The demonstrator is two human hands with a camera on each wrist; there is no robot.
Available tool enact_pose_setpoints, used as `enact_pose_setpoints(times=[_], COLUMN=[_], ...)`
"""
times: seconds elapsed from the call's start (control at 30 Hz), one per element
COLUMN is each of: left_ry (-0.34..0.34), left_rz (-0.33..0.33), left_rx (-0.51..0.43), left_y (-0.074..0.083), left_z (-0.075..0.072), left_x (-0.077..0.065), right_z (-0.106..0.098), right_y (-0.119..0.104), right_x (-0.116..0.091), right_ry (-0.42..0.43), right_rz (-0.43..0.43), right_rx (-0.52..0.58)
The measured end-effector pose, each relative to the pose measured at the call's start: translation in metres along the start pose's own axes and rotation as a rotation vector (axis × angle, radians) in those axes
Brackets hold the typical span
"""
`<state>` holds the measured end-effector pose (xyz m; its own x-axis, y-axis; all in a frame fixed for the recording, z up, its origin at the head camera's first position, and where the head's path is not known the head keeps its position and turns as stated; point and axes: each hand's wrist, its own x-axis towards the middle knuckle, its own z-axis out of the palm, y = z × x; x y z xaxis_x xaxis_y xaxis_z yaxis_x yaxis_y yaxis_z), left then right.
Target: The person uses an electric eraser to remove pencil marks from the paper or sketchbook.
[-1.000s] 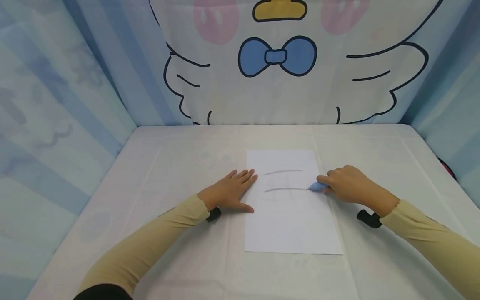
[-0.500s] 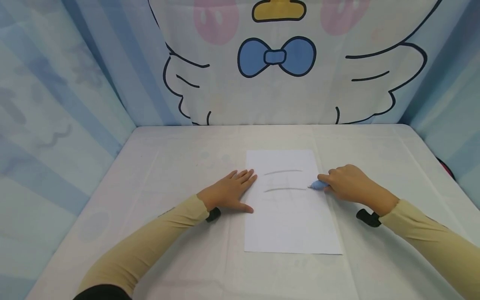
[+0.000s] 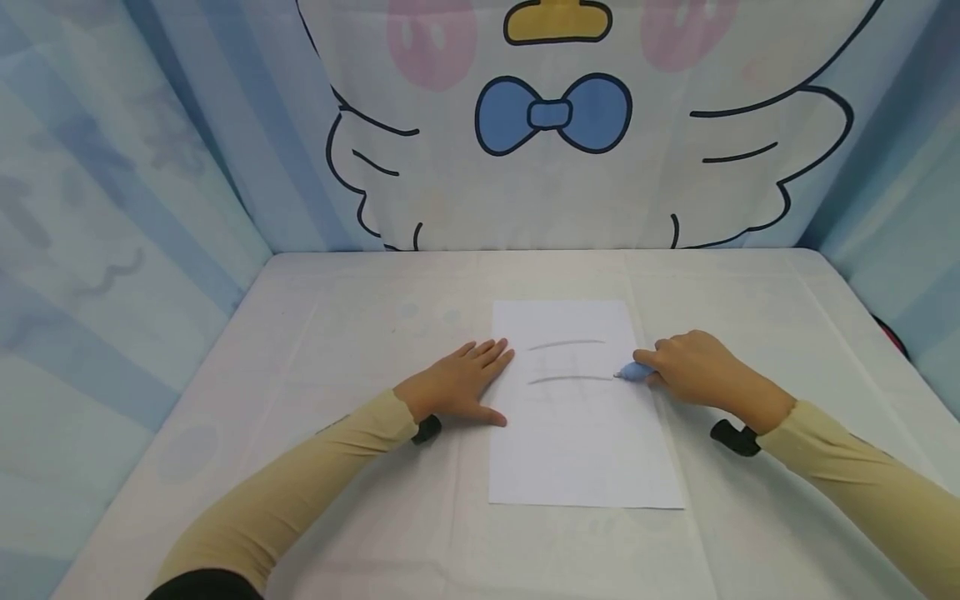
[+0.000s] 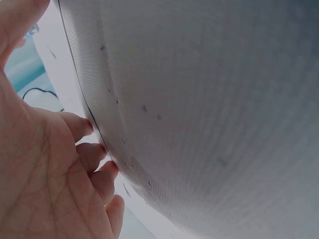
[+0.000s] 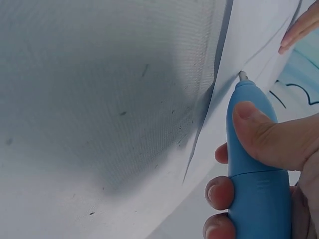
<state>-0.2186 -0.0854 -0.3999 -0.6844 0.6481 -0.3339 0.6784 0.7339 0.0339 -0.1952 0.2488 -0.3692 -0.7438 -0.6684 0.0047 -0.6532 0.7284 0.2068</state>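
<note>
The person's right hand (image 3: 697, 367) grips a thick blue pen-shaped tool (image 3: 636, 372), thumb and fingers wrapped around its body. The tool is over the right part of a white sheet of paper (image 3: 585, 450), its metal tip pointing left. The left hand (image 3: 459, 383) is flat, fingers straight and spread, fingertips and thumb reaching over the sheet's left edge. Two grey lines run across the sheet, a far line (image 3: 566, 342) and a near line (image 3: 572, 377). A second ago the tip met the near line's right end; now it sits just beside that end, and whether it touches the paper I cannot tell. The left hand and sheet look unmoved. Beneath is a white-covered table (image 3: 360, 533); at the far side hangs a backdrop (image 3: 555, 200) with a blue cartoon bow tie (image 3: 553, 113).
</note>
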Motion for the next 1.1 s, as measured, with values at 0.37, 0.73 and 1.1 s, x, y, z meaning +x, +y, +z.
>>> enact_pose_setpoints(times=[0.37, 0.73, 1.1], left_ry=[-0.006, -0.009, -0.016], left_rz=[-0.004, -0.009, -0.012], left_rx=[-0.008, -0.001, -0.016], left_y=[-0.0019, -0.0007, 0.0006], left_z=[-0.0008, -0.0029, -0.0041], left_x=[-0.0016, -0.0012, -0.0032], right_z=[-0.0022, -0.0054, -0.0038], right_y=[-0.0011, -0.0033, -0.0044], right_x=[0.0034, 0.003, 0.0056], right_ry=[0.017, 0.005, 0.003], right_rz=[-0.018, -0.008, -0.008], right_rx=[-0.029, -0.015, -0.01])
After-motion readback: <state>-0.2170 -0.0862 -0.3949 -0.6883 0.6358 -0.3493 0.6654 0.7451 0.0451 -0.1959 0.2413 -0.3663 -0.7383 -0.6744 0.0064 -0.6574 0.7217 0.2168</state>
